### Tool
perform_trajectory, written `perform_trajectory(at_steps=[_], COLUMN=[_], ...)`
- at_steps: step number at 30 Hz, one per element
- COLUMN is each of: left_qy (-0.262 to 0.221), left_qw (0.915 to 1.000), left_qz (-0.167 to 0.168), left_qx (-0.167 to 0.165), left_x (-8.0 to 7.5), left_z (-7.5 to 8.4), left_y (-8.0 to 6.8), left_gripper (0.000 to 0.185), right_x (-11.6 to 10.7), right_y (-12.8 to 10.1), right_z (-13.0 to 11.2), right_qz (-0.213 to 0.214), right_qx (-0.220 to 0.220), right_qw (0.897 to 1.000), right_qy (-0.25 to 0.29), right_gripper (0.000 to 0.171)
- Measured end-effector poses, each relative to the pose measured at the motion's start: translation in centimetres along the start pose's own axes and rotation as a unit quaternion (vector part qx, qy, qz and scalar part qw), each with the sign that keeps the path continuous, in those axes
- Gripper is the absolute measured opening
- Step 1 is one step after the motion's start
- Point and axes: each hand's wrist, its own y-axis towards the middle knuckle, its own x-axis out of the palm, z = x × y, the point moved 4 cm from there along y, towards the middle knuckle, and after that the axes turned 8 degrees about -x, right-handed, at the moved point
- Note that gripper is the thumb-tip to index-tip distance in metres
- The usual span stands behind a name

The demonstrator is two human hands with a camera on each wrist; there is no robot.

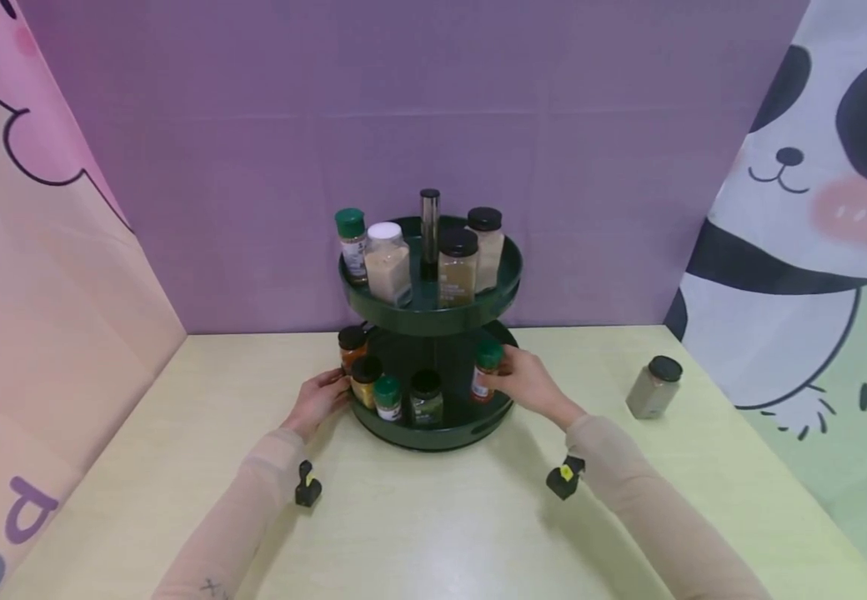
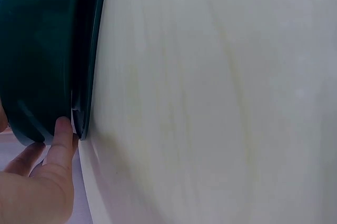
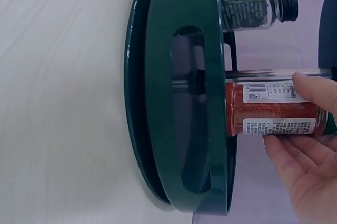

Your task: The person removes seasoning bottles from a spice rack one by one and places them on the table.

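A dark green two-tier spice rack [image 1: 433,433] stands at the middle back of the pale table. My right hand [image 1: 527,382] grips a green-capped jar of red spice [image 1: 484,372] on the right side of the lower tier; in the right wrist view, fingers and thumb wrap that red spice jar [image 3: 274,111] above the lower tier's rim [image 3: 179,98]. My left hand [image 1: 323,396] touches the left edge of the lower tier, its fingertips [image 2: 62,132] pressing the rim [image 2: 84,77]. Several more jars stand on both tiers.
A square jar with a black lid [image 1: 654,387] stands alone on the table to the right. Purple cloth hangs behind the rack, with printed curtains on both sides. A jar of green herbs [image 3: 253,0] stands near the one I hold.
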Motion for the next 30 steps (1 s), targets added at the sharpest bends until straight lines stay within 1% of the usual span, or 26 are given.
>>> perform_trajectory(at_steps=[7, 17, 23, 30], left_qy=[-0.003, -0.003, -0.009, -0.01], left_qw=[1.0, 1.0, 0.9999, 0.9999], left_qz=[0.001, -0.003, -0.005, -0.01], left_qx=[-0.001, -0.004, 0.006, 0.005], left_x=[-0.1, -0.2, -0.2, 0.0], left_z=[0.0, -0.2, -0.2, -0.2], left_y=[-0.1, 0.0, 0.2, 0.3], left_gripper=[0.049, 0.05, 0.05, 0.051], right_x=[-0.8, -2.1, -3.0, -4.3], right_y=[-0.1, -0.4, -0.8, -1.7], right_z=[0.1, 0.2, 1.0, 2.1], right_qz=[0.007, 0.019, 0.031, 0.046], right_qx=[-0.002, 0.011, 0.021, 0.026], right_qw=[1.0, 1.0, 0.999, 0.998], right_qy=[0.0, -0.013, -0.011, -0.035], right_gripper=[0.032, 0.029, 0.033, 0.033])
